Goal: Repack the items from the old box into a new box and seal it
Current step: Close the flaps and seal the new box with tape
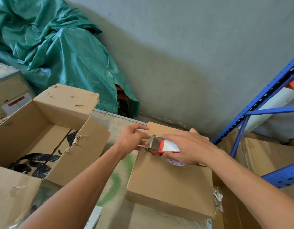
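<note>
new box [169,184] at 5 o'clock looks closed, no tape strip visible yet, so sealing's prob just starting. r hand [190,147] grips tape dispenser [161,145] on its top by the far edge; l hand [131,140] is at the blade, can't tell if it pinches tape. old box [27,123] at 8 o'clock is open w/ black mesh items [37,164] inside. blue rack [258,111] crowds 3 o'clock; free run toward 6.

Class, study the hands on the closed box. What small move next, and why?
Probably draw the tape dispenser toward the near edge of the closed box: the right hand grips it near the far edge, the left hand sits at its blade, and no tape shows yet.
</note>
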A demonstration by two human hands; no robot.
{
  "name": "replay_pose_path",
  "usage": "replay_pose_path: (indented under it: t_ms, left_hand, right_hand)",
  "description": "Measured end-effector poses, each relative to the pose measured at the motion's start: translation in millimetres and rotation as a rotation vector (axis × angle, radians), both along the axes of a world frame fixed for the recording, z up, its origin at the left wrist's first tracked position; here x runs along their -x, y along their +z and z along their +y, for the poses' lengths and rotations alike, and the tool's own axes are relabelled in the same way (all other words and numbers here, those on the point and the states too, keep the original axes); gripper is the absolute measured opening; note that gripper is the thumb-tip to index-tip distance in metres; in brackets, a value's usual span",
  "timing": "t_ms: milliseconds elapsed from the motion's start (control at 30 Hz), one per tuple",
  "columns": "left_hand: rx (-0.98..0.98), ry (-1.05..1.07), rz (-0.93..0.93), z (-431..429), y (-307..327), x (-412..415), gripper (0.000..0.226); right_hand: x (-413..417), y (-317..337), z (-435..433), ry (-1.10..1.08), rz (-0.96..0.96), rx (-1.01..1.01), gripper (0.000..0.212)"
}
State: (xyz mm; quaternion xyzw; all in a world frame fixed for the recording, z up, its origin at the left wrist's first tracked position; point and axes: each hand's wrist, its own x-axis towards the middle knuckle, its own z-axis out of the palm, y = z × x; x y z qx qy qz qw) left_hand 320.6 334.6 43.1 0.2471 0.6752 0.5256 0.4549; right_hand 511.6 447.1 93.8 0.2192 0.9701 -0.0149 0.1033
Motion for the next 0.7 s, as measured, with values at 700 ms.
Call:
replay_pose_path:
  t_ms: [700]
  left_hand:
    - [0.014,0.133,0.104,4,-11,-2,0.014]
  right_hand:
    - [6,-7,13,0.025,0.092,0.181,0.070]
